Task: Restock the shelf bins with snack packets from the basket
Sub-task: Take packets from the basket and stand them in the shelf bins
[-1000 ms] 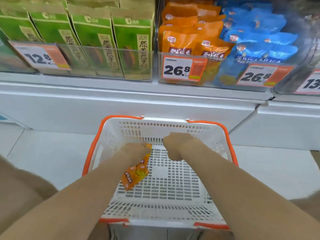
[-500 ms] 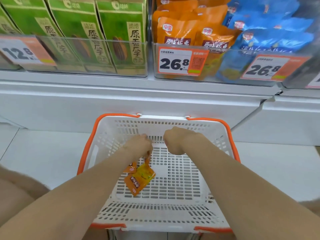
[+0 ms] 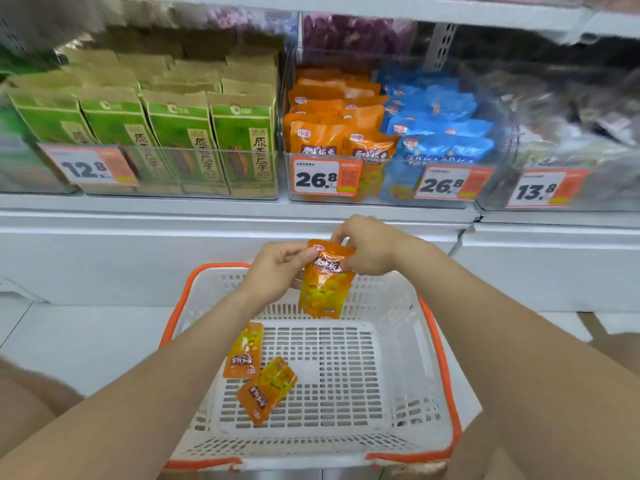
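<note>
An orange snack packet point(image 3: 326, 279) hangs upright in the air over the far rim of the basket point(image 3: 349, 382), at about 12 o'clock from the basket's middle, with its printed face toward the camera. Both hands grasp it by its top. The left hand point(image 3: 277, 268) pinches the upper left corner between thumb and curled fingers, at the packet's 10 o'clock. The right hand point(image 3: 367, 247) has its fingers curled round the upper right corner, at the packet's 2 o'clock. The lower half of the packet hangs free, touching nothing.

The basket is white plastic lattice with an orange rim and stands on the pale tiled floor point(image 3: 69, 341). Two loose orange packets lie flat on its bottom at roughly 8 o'clock from its middle. One loose packet point(image 3: 243, 351) lies nearly lengthwise, partly under the left forearm. The other loose packet point(image 3: 267, 390) lies tilted just beside it at its 5 o'clock; their corners seem to touch.

Beyond the basket, at 12 o'clock, a white shelf point(image 3: 207, 206) carries clear bins. The bin point(image 3: 372, 190) straight ahead holds stacked orange packets point(image 3: 322, 133) like the held one, behind a price tag point(image 3: 325, 178) reading 26.8. At that bin's 3 o'clock lie blue packets point(image 3: 438, 123), and at its 9 o'clock stand green bags point(image 3: 180, 133). Farther toward 3 o'clock the goods are too blurred to tell.
</note>
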A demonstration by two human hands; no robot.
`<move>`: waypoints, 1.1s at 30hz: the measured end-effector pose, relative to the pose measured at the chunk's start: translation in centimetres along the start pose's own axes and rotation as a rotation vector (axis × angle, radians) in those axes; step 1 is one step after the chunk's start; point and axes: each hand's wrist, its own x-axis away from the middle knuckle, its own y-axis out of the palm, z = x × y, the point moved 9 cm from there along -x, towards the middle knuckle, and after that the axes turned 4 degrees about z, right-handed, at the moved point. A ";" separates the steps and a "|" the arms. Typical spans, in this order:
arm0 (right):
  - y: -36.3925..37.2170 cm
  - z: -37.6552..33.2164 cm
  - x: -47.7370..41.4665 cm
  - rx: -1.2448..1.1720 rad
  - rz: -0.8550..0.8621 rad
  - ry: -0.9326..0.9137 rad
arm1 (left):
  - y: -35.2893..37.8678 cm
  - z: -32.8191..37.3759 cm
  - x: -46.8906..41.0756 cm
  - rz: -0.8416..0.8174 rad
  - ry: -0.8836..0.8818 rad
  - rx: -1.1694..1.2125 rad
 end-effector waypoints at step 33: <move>-24.3 2.7 2.1 0.525 1.196 -0.040 | 2.3 27.4 -12.6 0.189 0.297 -1.129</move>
